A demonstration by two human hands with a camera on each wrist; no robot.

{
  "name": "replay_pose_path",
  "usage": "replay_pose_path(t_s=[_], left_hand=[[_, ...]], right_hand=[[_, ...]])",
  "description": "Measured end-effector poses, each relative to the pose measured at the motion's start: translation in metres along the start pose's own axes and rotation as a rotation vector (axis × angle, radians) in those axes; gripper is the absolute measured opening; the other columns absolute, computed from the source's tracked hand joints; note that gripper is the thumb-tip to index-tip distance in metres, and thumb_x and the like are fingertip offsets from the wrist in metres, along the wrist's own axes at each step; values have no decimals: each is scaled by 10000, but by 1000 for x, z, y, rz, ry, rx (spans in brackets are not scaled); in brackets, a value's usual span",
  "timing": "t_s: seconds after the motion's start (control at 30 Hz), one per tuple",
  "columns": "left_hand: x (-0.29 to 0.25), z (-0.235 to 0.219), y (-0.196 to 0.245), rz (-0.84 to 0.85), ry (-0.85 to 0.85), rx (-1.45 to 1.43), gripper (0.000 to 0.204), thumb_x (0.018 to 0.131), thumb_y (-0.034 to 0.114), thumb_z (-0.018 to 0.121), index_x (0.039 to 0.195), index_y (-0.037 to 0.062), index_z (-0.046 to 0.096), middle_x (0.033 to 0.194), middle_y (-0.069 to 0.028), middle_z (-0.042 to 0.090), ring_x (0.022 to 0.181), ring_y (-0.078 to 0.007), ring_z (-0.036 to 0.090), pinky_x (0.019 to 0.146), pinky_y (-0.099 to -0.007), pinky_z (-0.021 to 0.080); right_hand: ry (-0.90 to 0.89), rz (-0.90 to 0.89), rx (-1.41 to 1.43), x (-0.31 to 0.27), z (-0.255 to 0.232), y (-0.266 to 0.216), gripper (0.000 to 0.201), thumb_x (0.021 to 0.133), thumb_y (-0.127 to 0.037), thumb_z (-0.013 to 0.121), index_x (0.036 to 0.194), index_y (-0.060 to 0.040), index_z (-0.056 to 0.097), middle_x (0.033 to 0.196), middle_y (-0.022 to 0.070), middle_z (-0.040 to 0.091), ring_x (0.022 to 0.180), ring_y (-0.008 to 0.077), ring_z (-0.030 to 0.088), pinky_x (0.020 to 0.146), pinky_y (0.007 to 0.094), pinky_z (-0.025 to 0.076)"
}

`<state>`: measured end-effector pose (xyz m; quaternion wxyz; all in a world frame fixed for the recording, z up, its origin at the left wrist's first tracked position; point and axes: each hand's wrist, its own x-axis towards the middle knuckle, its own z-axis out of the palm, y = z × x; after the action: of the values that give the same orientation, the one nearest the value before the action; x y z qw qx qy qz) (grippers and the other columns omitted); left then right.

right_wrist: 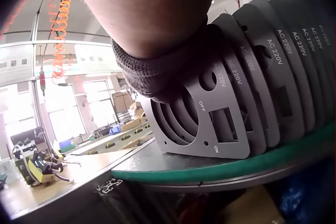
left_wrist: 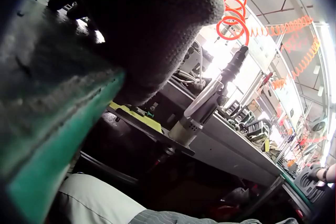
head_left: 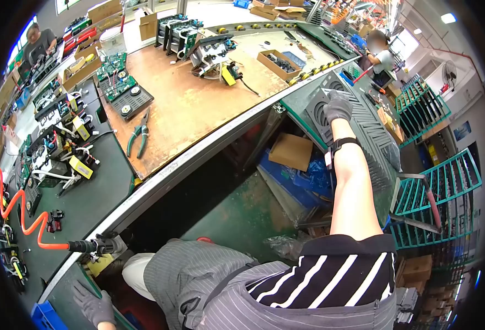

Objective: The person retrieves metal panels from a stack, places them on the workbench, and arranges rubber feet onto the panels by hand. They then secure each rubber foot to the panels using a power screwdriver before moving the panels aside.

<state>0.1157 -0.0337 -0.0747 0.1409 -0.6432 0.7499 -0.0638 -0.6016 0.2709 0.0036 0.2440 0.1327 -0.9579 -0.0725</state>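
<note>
A row of grey metal panels (head_left: 363,129) with round cutouts stands on edge on the green-edged bench at the right. My gloved right hand (head_left: 338,107) grips the top of the panel at the row's left end; its fingertips are mostly hidden. From the right wrist, the glove (right_wrist: 157,74) covers the top of the front panel (right_wrist: 233,148), which is marked OFF and ON. My gloved left hand (head_left: 94,306) rests, fingers spread, on the dark green surface (head_left: 61,294) at lower left. The left wrist view shows this glove (left_wrist: 142,35) dark and close.
Pliers (head_left: 138,135) and electronic assemblies (head_left: 215,55) lie on the brown tabletop. A tool (head_left: 97,246) with an orange coiled hose stands near my left hand. Below the bench are a cardboard box (head_left: 291,151) and blue plastic. Green racks (head_left: 440,187) stand at the right; two people sit farther off.
</note>
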Motion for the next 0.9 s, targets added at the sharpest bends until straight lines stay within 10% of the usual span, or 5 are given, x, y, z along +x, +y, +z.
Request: replay_pose_path(t_s=[0.37, 0.7, 0.9], left_hand=[[-3, -11, 6, -72, -86, 18, 883, 719, 319, 610, 1413, 7, 162, 1468, -134, 216, 1353, -260, 213, 1117, -368, 166], [-4, -9, 4, -42, -39, -7, 886, 693, 231, 644, 1408, 6, 171, 1448, -181, 223, 1317, -355, 243, 1101, -387, 211], [2, -5, 3, -13, -32, 30, 889, 692, 224, 642, 1416, 21, 168, 1454, -169, 221, 1333, -316, 235, 1104, -382, 199]], right_hand=[[-294, 187, 77, 30, -9, -34, 507, 765, -314, 609, 1192, -55, 520, 1077, 142, 629, 1021, 323, 594, 914, 415, 426], [-406, 352, 144, 63, 15, -40, 641, 840, -586, 382, 1354, -202, 395, 1314, 132, 485, 1203, 292, 480, 1035, 447, 262], [-460, 132, -77, 81, 26, -58, 409, 868, -236, 365, 1173, -66, 578, 1234, 116, 547, 1131, 307, 532, 930, 478, 418]])
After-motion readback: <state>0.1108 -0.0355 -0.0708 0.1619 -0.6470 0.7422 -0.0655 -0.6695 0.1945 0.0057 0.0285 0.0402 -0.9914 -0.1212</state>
